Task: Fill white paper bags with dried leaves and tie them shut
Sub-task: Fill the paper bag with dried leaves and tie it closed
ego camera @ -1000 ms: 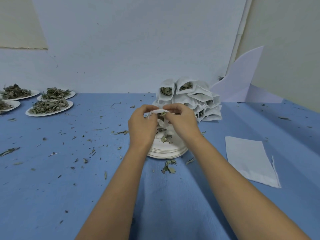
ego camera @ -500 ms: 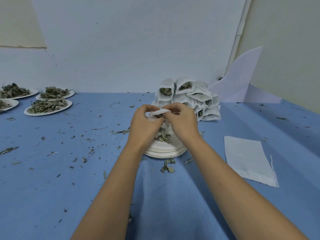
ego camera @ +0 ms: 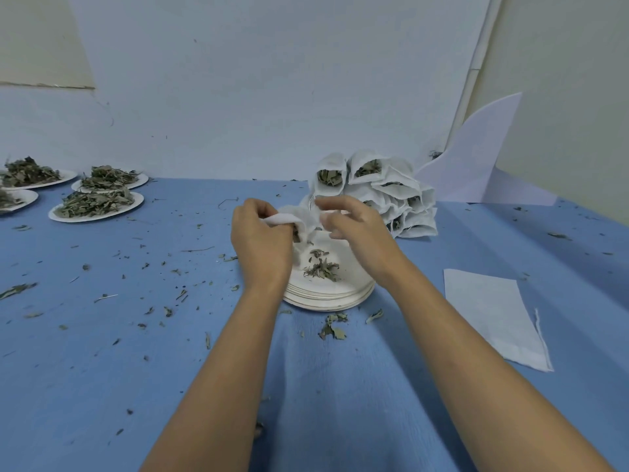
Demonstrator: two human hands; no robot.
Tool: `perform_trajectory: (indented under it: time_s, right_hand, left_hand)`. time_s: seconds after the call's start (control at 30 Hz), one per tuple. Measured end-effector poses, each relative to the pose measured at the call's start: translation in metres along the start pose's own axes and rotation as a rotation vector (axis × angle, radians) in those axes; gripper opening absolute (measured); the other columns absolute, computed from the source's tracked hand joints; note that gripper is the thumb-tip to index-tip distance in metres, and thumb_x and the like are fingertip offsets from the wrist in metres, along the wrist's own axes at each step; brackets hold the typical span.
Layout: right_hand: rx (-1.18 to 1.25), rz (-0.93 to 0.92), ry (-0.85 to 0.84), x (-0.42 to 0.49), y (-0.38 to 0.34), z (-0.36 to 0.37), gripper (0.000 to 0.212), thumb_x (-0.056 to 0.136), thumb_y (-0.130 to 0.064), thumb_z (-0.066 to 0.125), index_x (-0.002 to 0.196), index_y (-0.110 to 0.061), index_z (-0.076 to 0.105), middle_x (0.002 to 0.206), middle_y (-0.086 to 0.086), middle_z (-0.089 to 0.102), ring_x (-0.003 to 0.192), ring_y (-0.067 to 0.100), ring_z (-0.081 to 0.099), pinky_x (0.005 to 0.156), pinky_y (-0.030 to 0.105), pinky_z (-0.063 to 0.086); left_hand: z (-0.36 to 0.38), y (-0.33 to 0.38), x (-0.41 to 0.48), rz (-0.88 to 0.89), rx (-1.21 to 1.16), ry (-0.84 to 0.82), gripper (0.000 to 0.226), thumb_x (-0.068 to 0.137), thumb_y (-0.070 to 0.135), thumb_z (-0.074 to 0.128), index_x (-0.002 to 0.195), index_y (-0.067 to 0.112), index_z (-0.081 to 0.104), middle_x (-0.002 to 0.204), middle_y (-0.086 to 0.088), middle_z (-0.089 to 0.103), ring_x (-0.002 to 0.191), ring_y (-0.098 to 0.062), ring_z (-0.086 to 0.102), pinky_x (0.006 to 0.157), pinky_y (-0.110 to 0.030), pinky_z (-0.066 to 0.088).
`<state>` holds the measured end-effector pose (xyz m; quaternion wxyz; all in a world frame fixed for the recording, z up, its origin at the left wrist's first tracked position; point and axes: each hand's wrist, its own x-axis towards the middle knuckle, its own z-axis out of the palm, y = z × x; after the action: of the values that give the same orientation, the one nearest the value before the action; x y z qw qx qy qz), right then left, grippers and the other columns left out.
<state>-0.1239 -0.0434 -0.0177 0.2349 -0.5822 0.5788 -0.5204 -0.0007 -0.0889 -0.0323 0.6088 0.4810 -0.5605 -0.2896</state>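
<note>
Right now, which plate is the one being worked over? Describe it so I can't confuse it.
On the blue table, look in front of the pile of filled bags. The stack of white plates lies under both hands; unlike the heaped plates far left, it holds only a few leaves.

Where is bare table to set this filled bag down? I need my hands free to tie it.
Freest: the blue table between the forearms, below the plate stack, and the strip between that stack and the flat empty bags. Crowded: the filled-bag pile behind, and the leaf plates far left.
</note>
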Motion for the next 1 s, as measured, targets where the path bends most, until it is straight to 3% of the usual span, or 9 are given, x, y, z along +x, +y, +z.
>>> perform_trajectory:
  time_s: [0.13,0.2,0.27,0.4,0.5,0.57,0.8,0.93,1.0]
  right_hand:
    - [-0.461,0.086,-0.320,-0.001,0.005,-0.013,0.054,0.088,-0.033,0.057,0.140,-0.035,0.043,0.151,-0.011,0.034,0.138,0.009,0.031,0.102,0.026,0.025]
    - [-0.528,0.121,-0.477,-0.001,0.007,-0.009,0.059,0.088,-0.028,0.057,0.143,-0.037,0.037,0.156,-0.013,0.021,0.144,0.004,0.014,0.104,0.024,0.015]
    - [-0.558,0.132,-0.536,0.000,0.009,-0.004,0.053,0.091,-0.022,0.055,0.141,-0.035,0.042,0.156,-0.013,0.023,0.144,0.004,0.015,0.109,0.023,0.014]
    - [-0.717,0.024,-0.458,0.000,0.011,-0.002,0.036,0.096,-0.018,0.051,0.130,-0.026,0.058,0.140,-0.007,0.052,0.128,0.011,0.045,0.106,0.024,0.033]
    - [-0.723,-0.082,-0.332,0.001,0.014,0.001,0.026,0.093,-0.011,0.056,0.115,-0.017,0.070,0.111,-0.002,0.071,0.102,0.012,0.063,0.089,0.020,0.048]
    - [-0.720,-0.117,-0.250,0.002,0.016,0.006,0.023,0.092,-0.010,0.059,0.109,-0.015,0.072,0.103,0.000,0.073,0.089,0.011,0.064,0.076,0.011,0.046]
    - [-0.462,-0.089,0.079,0.011,0.021,0.025,0.023,0.092,-0.021,0.061,0.112,-0.017,0.071,0.104,0.001,0.072,0.095,0.011,0.063,0.080,0.014,0.042]
    - [-0.591,0.008,0.002,0.027,0.012,0.021,0.031,0.098,-0.034,0.048,0.112,-0.018,0.070,0.090,0.001,0.069,0.090,0.018,0.058,0.074,0.028,0.045]
    - [-0.732,0.064,-0.047,0.030,0.011,0.019,0.038,0.099,-0.041,0.041,0.119,-0.019,0.065,0.112,0.007,0.062,0.107,0.024,0.054,0.085,0.035,0.047]
  left_hand:
    - [-0.003,0.000,0.005,-0.117,-0.142,0.078,0.015,0.083,0.004,0.058,0.089,0.015,0.051,0.103,-0.005,0.058,0.084,-0.015,0.053,0.062,-0.013,0.040]
    - [-0.002,0.001,0.004,-0.156,-0.197,0.086,0.013,0.084,0.006,0.059,0.091,0.015,0.052,0.096,0.001,0.057,0.084,-0.013,0.053,0.061,-0.013,0.041]
    - [-0.002,0.001,0.004,-0.181,-0.239,0.088,0.013,0.084,0.007,0.060,0.091,0.015,0.053,0.089,0.006,0.055,0.081,-0.011,0.054,0.060,-0.012,0.043]
    - [-0.002,0.000,0.006,-0.194,-0.266,0.099,0.014,0.084,0.008,0.062,0.093,0.015,0.055,0.087,0.008,0.055,0.080,-0.010,0.055,0.054,-0.007,0.042]
    - [-0.002,-0.001,0.006,-0.207,-0.289,0.114,0.014,0.084,0.007,0.062,0.094,0.014,0.055,0.089,0.006,0.056,0.081,-0.012,0.056,0.056,-0.010,0.044]
    - [-0.003,-0.001,0.007,-0.218,-0.296,0.132,0.013,0.084,0.008,0.063,0.092,0.015,0.055,0.085,0.009,0.056,0.080,-0.012,0.056,0.054,-0.008,0.043]
    - [-0.002,-0.004,0.010,-0.247,-0.346,0.173,0.018,0.084,0.007,0.062,0.082,0.022,0.052,0.084,0.008,0.057,0.080,-0.015,0.059,0.060,-0.017,0.045]
    - [-0.003,-0.006,0.013,-0.257,-0.367,0.190,0.019,0.084,0.007,0.062,0.081,0.023,0.052,0.087,0.005,0.059,0.081,-0.016,0.060,0.063,-0.021,0.047]
    - [-0.003,-0.006,0.014,-0.260,-0.386,0.203,0.021,0.084,0.007,0.062,0.080,0.024,0.051,0.085,0.006,0.058,0.079,-0.015,0.060,0.061,-0.018,0.046]
